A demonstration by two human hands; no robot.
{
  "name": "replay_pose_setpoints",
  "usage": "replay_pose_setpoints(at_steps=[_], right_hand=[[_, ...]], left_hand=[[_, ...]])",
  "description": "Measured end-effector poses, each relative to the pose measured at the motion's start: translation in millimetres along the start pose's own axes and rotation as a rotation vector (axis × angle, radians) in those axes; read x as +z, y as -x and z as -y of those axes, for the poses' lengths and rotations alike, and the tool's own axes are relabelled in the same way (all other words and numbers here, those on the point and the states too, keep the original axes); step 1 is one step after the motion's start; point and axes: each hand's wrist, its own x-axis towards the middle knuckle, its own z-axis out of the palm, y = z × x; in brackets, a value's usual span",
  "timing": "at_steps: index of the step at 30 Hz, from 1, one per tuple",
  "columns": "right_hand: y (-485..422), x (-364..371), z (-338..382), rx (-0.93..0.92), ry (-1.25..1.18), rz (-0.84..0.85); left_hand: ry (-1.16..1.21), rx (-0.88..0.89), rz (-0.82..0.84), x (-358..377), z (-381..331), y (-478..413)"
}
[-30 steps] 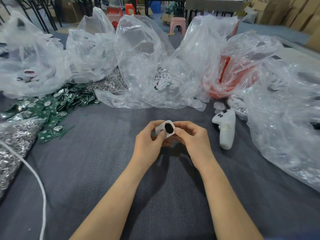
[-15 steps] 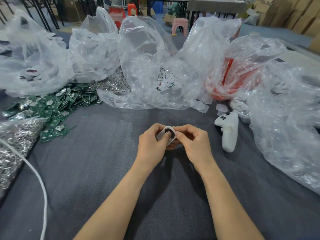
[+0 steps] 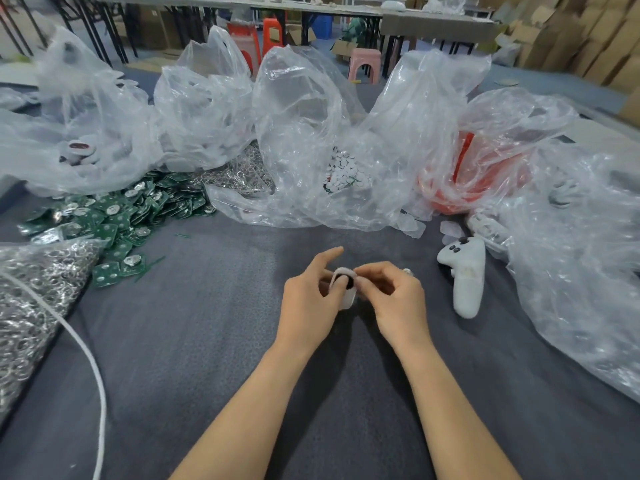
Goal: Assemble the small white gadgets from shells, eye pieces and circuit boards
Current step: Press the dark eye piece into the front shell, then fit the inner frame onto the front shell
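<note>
assembly workshop: bagged parts (image 3: 346, 174), circuit boards (image 3: 114, 216), stacked cartons (image 3: 595, 36).

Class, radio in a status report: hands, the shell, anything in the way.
Left hand and right hand both pinch the white shell. Dark eye piece at its top. Nothing in the way; white controller lies apart, right.

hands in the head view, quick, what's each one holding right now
Left hand: holding the white shell, thumb curled onto it, index finger out straight.
Right hand: pinching the same white shell at its right edge.
</note>
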Motion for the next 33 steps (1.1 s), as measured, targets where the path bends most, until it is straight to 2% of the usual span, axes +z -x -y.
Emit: replay_pose_setpoints(at_steps=[3,5,7,9,12,15,17,23,26,30,33], right_hand=[[1,6,4,-0.025,0.101,0.04],[-14,9,17,-0.054,0.146,-0.056],[-47,13,42,-0.112,0.146,-0.149],[-92,22,69,-0.167,0.121,-0.169],[-160,46,91,-0.117,0.227,-0.081],[-203,76,75,0.093,0.616,0.139],[-209,90,58,0.171,0.729,0.163],[-205,108,36,0.2,0.632,0.051],[-212,100,36,0.215,0.624,0.009],[-207,93,42,0.282,0.707,0.144],[-207,94,38,0.311,0.631,0.117]], left_hand=[[-0.103,0.024,-0.003,-8,4,1],[-0.141,-0.002,-0.056,-17,8,-3],[-0.058,-0.037,-0.134,-27,10,-8],[0.028,-0.083,-0.2,-34,10,-14],[0.111,-0.13,-0.242,-34,12,-16],[0.119,-0.123,-0.26,-28,15,-17],[0.068,-0.096,-0.27,-24,16,-18],[-0.028,0.019,-0.28,-23,16,-18],[-0.043,0.017,-0.261,-24,14,-17],[-0.1,0.003,-0.215,-25,12,-15],[-0.125,-0.01,-0.2,-25,10,-16]])
